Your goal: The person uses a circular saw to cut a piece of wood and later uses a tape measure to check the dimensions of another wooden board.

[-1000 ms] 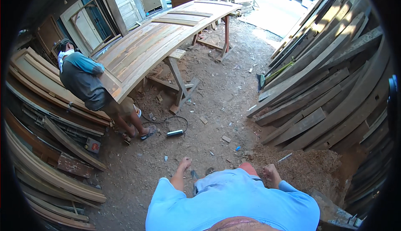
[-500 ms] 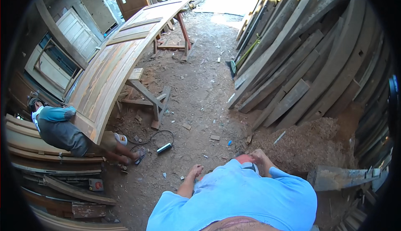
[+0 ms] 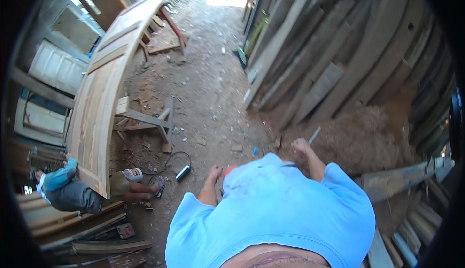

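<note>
My left hand (image 3: 214, 173) hangs beside my red shorts (image 3: 232, 169), its fingers curled with nothing visible in them. On the other side, my right hand (image 3: 300, 147) is held away from my body in a loose fist, and no object shows in it. The light blue shirt (image 3: 286, 205) on my body fills the lower middle. Neither hand touches any of the wood around me. The nearest thing to my right hand is a pale strip (image 3: 315, 135) on the ground beyond it.
Long wooden panels (image 3: 104, 84) lie on trestles (image 3: 145, 120) at the left, where another person (image 3: 72, 190) bends over the near end. Planks (image 3: 329, 60) lean on the right above a sawdust heap (image 3: 358, 125). A cable, a white bucket (image 3: 132, 174) and a cylindrical tool (image 3: 183, 172) lie ahead-left.
My right hand has come away from my waist and moved outward. The view has turned rightward, so the panels and planks appear farther left. The co-worker stays at the panel's near end.
</note>
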Demonstrator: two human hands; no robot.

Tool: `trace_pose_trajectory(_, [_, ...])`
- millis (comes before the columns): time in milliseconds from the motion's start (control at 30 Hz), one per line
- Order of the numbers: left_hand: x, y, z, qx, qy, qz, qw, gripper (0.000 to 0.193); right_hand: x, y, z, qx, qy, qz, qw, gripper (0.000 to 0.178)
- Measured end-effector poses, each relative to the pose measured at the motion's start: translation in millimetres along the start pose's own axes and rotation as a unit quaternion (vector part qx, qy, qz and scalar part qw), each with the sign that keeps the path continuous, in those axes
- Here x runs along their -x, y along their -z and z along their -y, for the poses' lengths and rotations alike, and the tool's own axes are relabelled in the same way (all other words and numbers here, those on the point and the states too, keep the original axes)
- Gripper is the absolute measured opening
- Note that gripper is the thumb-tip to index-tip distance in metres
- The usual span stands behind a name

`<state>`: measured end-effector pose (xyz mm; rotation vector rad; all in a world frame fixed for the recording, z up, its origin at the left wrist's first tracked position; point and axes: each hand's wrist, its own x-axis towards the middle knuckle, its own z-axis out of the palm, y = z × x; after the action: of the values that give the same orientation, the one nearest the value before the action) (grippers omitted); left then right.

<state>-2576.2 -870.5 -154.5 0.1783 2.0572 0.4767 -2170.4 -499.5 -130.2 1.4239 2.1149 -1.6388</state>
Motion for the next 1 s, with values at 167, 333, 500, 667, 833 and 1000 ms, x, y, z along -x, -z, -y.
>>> trace_pose_trajectory(167, [-4,-43,-81,-0.004,-0.046,0.069,0.997,0.056,41,5,-33,-0.160,-0.111,-0.152,0.969,0.019])
trace_pose_trajectory(333, [-14,-68,-111,-0.110,-0.116,0.164,0.974,0.065,81,-39,-133,0.012,-0.163,-0.100,0.981,0.019])
trace_pose_trajectory(500, [-35,-37,-116,-0.154,-0.069,0.182,0.969,0.065,121,-98,-91,-0.113,-0.336,-0.087,0.931,0.026])
trace_pose_trajectory(667, [-101,-1,-130,-0.172,-0.064,0.170,0.968,0.062,105,-98,-48,-0.139,-0.314,-0.076,0.936,0.021])
trace_pose_trajectory(833, [-120,21,-197,-0.071,-0.133,0.197,0.969,0.056,74,-91,-61,-0.100,-0.284,-0.134,0.944,0.024])
trace_pose_trajectory(1000, [-141,94,-201,-0.102,-0.084,0.150,0.980,0.052,22,-72,78,-0.288,-0.358,-0.197,0.866,0.020])
